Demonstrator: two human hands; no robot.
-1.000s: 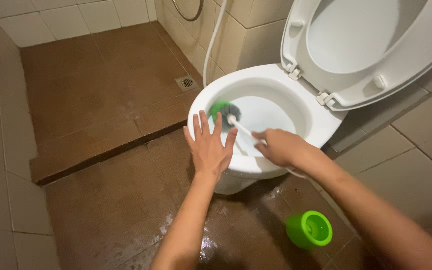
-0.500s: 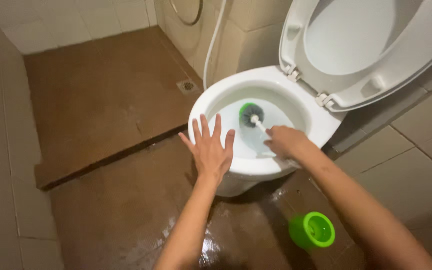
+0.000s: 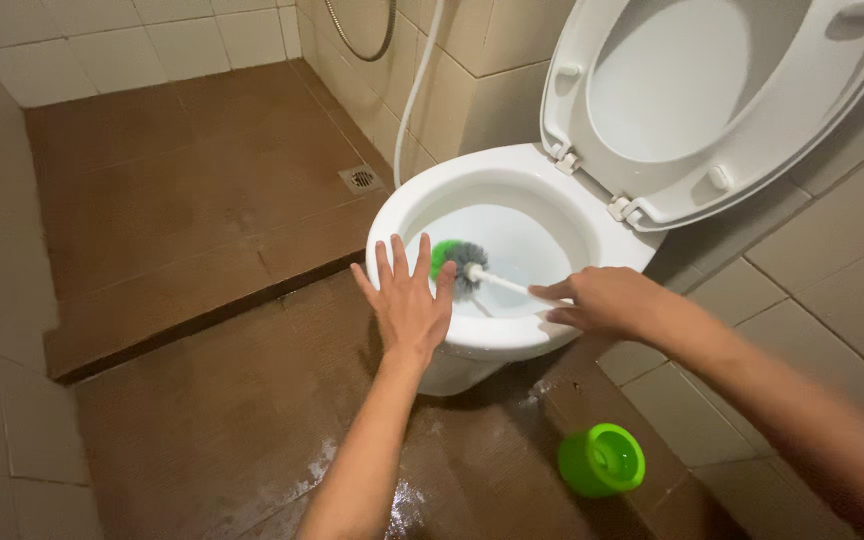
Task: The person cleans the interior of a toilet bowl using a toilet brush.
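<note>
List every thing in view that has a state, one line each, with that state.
toilet seat and lid: both raised.
toilet bowl: open, water inside.
toilet brush: head down in the bowl, near the front left wall.
right hand: closed on the brush's white handle.
left hand: open, fingers spread, at the bowl's front rim.
green brush holder: empty, tipped on the floor.
floor: wet near the toilet base.
floor drain: grate in place.

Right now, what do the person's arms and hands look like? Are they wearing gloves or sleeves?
No gloves and no sleeves. The left hand and right hand are both bare, and so are both forearms, as far as the picture shows. I see no watch, ring, bracelet or bandage on either one. Both arms are slim and reach in from the bottom of the view.
</note>
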